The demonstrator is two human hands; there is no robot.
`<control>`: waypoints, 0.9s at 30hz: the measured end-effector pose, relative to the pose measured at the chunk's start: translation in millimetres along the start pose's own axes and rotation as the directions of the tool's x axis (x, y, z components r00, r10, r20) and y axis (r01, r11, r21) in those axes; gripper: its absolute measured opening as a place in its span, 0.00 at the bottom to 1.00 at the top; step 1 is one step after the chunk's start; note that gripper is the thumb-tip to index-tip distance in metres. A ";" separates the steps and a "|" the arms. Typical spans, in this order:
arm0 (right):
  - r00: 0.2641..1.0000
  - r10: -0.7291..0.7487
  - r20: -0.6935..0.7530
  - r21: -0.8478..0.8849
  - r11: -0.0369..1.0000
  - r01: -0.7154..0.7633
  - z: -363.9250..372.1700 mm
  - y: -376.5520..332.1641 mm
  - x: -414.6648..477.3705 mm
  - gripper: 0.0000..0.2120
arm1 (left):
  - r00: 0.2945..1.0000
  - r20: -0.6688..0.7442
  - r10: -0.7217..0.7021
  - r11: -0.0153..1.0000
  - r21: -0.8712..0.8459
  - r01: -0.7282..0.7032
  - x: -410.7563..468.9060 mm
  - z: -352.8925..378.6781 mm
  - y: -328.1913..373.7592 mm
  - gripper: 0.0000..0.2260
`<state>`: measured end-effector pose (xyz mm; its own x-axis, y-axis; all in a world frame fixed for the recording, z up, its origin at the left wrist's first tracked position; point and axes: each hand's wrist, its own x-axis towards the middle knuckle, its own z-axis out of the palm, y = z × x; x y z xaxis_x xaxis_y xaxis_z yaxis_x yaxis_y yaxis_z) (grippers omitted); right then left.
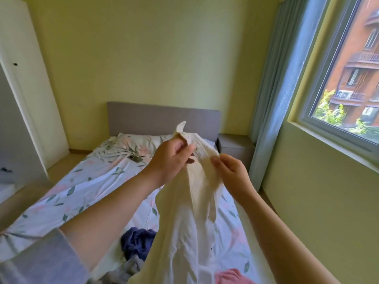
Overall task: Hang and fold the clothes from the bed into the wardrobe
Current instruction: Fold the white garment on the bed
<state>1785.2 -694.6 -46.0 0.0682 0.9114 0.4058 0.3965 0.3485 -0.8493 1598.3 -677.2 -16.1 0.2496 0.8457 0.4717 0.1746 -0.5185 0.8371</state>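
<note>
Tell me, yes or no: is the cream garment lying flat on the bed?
No: the left hand and right hand hold the cream garment up by its top, hanging over the bed.

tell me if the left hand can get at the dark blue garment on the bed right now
Probably not yet: the left hand pinches the cream garment, which hangs partly in front of the dark blue garment. Freed, it looks reachable.

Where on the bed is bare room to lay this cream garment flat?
Bare sheet spans the middle-left, between the pillow and small dark object above and the navy garment below. The near end is crowded: grey garment, pink garment.
</note>
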 end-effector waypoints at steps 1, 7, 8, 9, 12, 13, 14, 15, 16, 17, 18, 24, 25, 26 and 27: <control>0.999 0.006 -0.036 0.034 0.999 -0.004 -6.1 -8.2 4.6 0.16 | 1.000 0.009 0.004 1.000 -0.017 -0.004 -1.8 -3.3 -2.0 0.08; 0.998 -0.031 -0.052 0.044 0.998 0.033 -22.7 -49.5 35.1 0.13 | 0.991 -0.102 -0.088 0.966 0.235 0.110 -30.6 -11.4 -52.5 0.05; 0.998 -0.028 -0.051 0.060 0.998 0.031 -24.5 -53.5 37.9 0.13 | 0.985 -0.089 -0.146 0.964 0.212 0.162 -36.4 -10.2 -61.9 0.05; 0.998 -0.027 -0.050 0.082 0.996 0.031 -26.7 -56.2 40.5 0.13 | 0.979 -0.065 -0.195 0.961 0.186 0.204 -41.7 -7.8 -69.5 0.06; 0.998 -0.030 -0.055 0.101 0.994 0.036 -30.8 -63.4 45.9 0.12 | 0.967 0.012 -0.253 0.960 0.123 0.250 -51.4 6.0 -81.5 0.10; 0.998 -0.038 -0.050 0.109 0.993 0.043 -31.7 -64.4 47.2 0.12 | 0.965 0.044 -0.260 0.963 0.089 0.255 -52.8 12.1 -81.7 0.11; 0.998 -0.047 -0.039 0.121 0.991 0.051 -32.3 -66.2 47.4 0.13 | 0.961 0.080 -0.264 0.964 0.057 0.260 -53.4 17.9 -81.1 0.12; 0.998 -0.056 -0.028 0.134 0.989 0.060 -33.1 -67.6 47.4 0.14 | 0.958 0.118 -0.262 0.965 0.040 0.259 -53.1 23.6 -79.8 0.12; 0.998 -0.062 -0.022 0.139 0.988 0.065 -34.2 -69.1 47.1 0.14 | 0.957 0.145 -0.250 0.968 0.043 0.246 -52.5 29.6 -78.7 0.10; 0.997 -0.067 -0.023 0.142 0.987 0.070 -36.2 -70.0 47.2 0.14 | 0.958 0.159 -0.237 0.971 0.065 0.229 -51.4 34.8 -76.4 0.06; 0.997 -0.069 -0.035 0.139 0.988 0.073 -39.1 -70.6 47.1 0.14 | 0.963 0.161 -0.215 0.975 0.098 0.201 -49.6 38.8 -74.3 0.08; 0.963 0.007 -0.271 0.021 1.000 -0.001 -72.7 -47.9 46.3 0.13 | 0.995 0.034 -0.096 0.982 0.167 0.089 -38.2 37.5 -71.3 0.19; 0.951 0.021 -0.307 -0.020 0.999 -0.029 -79.2 -41.4 44.2 0.12 | 0.997 -0.014 -0.082 0.978 0.192 0.083 -32.9 32.9 -69.7 0.18; 0.942 0.038 -0.333 -0.062 0.996 -0.062 -84.9 -34.9 41.9 0.12 | 0.996 -0.056 -0.062 0.976 0.206 0.073 -26.7 27.7 -66.9 0.16; 0.939 0.062 -0.339 -0.107 0.989 -0.104 -89.8 -28.0 39.5 0.13 | 0.996 -0.085 -0.033 0.977 0.207 0.050 -19.9 22.6 -62.0 0.15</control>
<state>1859.0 -688.1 24.1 0.3989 0.8028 0.4432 0.4832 0.2267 -0.8456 1604.1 -664.8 -83.6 0.1621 0.8701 0.4655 0.3798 -0.4904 0.7843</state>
